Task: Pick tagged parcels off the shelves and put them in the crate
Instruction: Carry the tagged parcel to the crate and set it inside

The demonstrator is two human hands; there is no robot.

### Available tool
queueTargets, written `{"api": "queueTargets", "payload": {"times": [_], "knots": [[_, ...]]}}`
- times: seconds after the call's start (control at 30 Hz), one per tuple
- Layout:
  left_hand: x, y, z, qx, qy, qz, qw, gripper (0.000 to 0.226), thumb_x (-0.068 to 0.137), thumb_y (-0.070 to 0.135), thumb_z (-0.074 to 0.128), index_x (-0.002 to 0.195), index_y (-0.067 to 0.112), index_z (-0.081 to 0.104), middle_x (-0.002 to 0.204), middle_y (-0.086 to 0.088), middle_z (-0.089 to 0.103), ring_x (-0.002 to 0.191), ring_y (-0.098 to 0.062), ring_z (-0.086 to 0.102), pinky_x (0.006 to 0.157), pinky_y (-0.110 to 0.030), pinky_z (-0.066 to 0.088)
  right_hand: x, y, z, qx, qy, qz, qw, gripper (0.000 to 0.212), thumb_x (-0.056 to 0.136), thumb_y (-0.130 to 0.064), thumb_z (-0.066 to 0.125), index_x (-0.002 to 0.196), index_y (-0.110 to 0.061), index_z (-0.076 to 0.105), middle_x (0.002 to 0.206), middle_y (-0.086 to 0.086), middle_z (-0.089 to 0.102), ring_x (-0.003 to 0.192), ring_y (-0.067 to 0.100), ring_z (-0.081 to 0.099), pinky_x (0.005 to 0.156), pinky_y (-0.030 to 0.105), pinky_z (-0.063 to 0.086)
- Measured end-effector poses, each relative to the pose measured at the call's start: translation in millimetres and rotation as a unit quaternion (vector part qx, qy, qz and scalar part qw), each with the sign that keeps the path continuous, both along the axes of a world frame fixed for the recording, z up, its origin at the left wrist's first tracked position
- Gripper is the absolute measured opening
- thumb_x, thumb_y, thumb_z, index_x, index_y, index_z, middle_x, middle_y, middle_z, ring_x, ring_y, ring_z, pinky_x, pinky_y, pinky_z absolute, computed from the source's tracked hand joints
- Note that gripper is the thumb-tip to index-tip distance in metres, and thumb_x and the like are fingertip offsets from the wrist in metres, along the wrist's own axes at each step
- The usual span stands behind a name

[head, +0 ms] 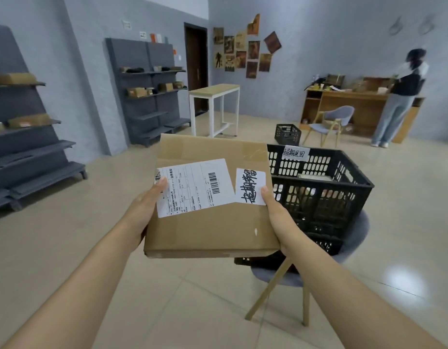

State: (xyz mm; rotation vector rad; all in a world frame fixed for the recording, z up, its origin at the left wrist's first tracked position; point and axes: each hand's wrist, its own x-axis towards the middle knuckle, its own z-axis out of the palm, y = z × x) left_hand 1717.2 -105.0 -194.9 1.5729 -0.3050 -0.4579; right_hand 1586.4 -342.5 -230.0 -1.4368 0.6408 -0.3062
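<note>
I hold a flat brown cardboard parcel (213,222) in front of me with both hands. It carries a white shipping label with barcodes and a white handwritten tag. My left hand (145,207) grips its left edge, thumb on the label. My right hand (276,215) grips its right edge, thumb on the tag. Just right of and behind the parcel, a black plastic crate (326,197) with a handwritten label stands on a grey chair (281,278). Something flat lies inside the crate, mostly hidden.
Grey shelf racks with cardboard boxes stand at the left (24,147) and along the back wall (152,91). A white table (215,96), a second black crate (288,134), another chair (331,122) and a person (399,102) at a wooden counter are further back.
</note>
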Motion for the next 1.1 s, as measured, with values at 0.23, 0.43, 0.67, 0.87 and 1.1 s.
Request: {"api": "queueTargets", "payload": {"times": [0.23, 0.43, 0.67, 0.87, 1.1], "knots": [[84.3, -137.0, 21.9, 0.002, -0.003, -0.103, 0.995, 0.04, 0.096, 0.057, 0.046, 0.106, 0.027, 0.071, 0.099, 0.005, 0.078, 0.091, -0.014, 0.075, 0.085, -0.035, 0.054, 45.8, -106.0, 24.3, -0.004, -0.001, -0.101, 0.995, 0.076, 0.072, -0.084, 0.052, 0.12, -0.027, 0.065, 0.109, 0.002, 0.074, 0.099, 0.025, 0.07, 0.093, 0.042, 0.055], [147.4, -251.9, 29.3, -0.011, -0.03, -0.143, 0.989, 0.038, 0.097, 0.058, 0.041, 0.107, 0.033, 0.067, 0.101, 0.008, 0.077, 0.091, -0.012, 0.074, 0.082, -0.032, 0.056, 95.5, -209.4, 35.7, -0.02, -0.008, -0.138, 0.99, 0.06, 0.086, -0.074, 0.046, 0.118, -0.028, 0.067, 0.108, 0.001, 0.074, 0.099, 0.025, 0.069, 0.094, 0.043, 0.054], [217.3, -392.1, 18.3, 0.031, -0.042, -0.149, 0.987, 0.036, 0.099, 0.053, 0.042, 0.111, 0.03, 0.066, 0.1, 0.009, 0.077, 0.095, -0.012, 0.074, 0.084, -0.032, 0.056, 160.6, -349.4, 25.1, -0.003, 0.002, -0.145, 0.989, 0.058, 0.081, -0.079, 0.049, 0.108, -0.033, 0.07, 0.105, -0.001, 0.076, 0.101, 0.027, 0.07, 0.098, 0.05, 0.052], [277.7, -486.3, -46.4, 0.147, 0.017, -0.13, 0.98, 0.063, 0.093, 0.066, 0.036, 0.125, 0.019, 0.062, 0.124, -0.001, 0.068, 0.113, -0.023, 0.063, 0.106, -0.041, 0.044, 205.1, -435.9, -18.5, 0.012, 0.07, -0.141, 0.987, 0.057, 0.081, -0.076, 0.053, 0.111, -0.029, 0.066, 0.107, 0.001, 0.075, 0.101, 0.027, 0.07, 0.096, 0.046, 0.053], [325.4, -538.5, -144.1, 0.319, 0.061, -0.147, 0.934, 0.114, 0.052, 0.073, 0.059, 0.148, 0.016, 0.037, 0.128, -0.003, 0.063, 0.113, -0.026, 0.061, 0.102, -0.043, 0.048, 233.4, -475.1, -103.9, 0.016, 0.201, -0.159, 0.966, 0.057, 0.092, -0.069, 0.04, 0.121, -0.023, 0.058, 0.117, 0.007, 0.068, 0.106, 0.027, 0.065, 0.101, 0.047, 0.05]]}}
